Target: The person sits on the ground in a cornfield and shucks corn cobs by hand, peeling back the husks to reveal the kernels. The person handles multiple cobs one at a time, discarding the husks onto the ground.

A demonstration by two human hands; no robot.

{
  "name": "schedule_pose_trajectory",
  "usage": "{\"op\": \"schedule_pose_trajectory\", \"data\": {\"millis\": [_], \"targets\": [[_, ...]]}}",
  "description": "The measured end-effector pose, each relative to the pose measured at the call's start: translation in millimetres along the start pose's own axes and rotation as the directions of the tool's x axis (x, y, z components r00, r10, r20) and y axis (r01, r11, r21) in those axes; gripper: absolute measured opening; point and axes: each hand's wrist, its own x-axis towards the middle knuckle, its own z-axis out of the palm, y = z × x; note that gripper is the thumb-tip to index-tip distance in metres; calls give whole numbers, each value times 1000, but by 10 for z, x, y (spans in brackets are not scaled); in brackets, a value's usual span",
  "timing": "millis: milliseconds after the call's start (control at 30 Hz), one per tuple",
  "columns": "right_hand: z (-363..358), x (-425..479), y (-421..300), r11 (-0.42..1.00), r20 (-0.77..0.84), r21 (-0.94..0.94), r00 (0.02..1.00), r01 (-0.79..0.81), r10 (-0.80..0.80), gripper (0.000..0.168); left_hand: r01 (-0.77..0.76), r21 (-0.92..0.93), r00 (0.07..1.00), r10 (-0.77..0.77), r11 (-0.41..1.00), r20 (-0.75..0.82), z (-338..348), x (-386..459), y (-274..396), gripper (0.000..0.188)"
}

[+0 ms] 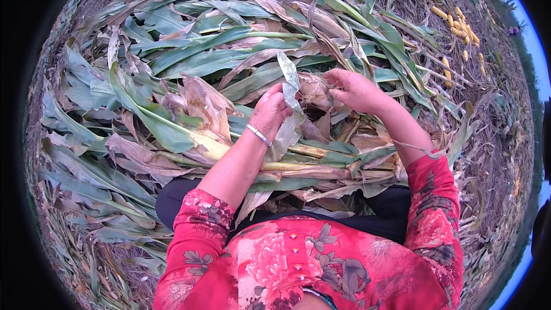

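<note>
A corn ear in dry husk (pixel 316 90), topped with tangled silk, lies between my two hands. To its left my left hand (pixel 271 110) has curled fingers against a grey-green corn leaf (pixel 289 71). The leaf covers the fingertips, so a grip on it cannot be confirmed. At the ear's right side my right hand (pixel 353 89) has its thumb and fingers apart, with nothing seen between them. Below both hands, cut corn stalks (pixel 310 168) run across in front of my lap. Another ear in pale dry husk (pixel 208 101) sits left of my left hand.
Green and dry corn leaves (pixel 206 58) pile up ahead and to the left. Husked yellow corn cobs (pixel 462 28) lie on the straw-covered ground (pixel 486 137) at the far right. My dark-trousered leg (pixel 176 198) borders the stalks.
</note>
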Motion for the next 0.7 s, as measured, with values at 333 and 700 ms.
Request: {"op": "schedule_pose_trajectory", "data": {"millis": [333, 700], "targets": [[-6, 60, -466, 988, -155, 39, 978, 148, -140, 32, -71, 21, 986, 66, 997, 155, 113, 50, 15, 32], [-80, 126, -717, 946, 14, -275, 984, 172, -175, 21, -347, 179, 937, 336, 921, 92, 114, 75, -174, 32]]}}
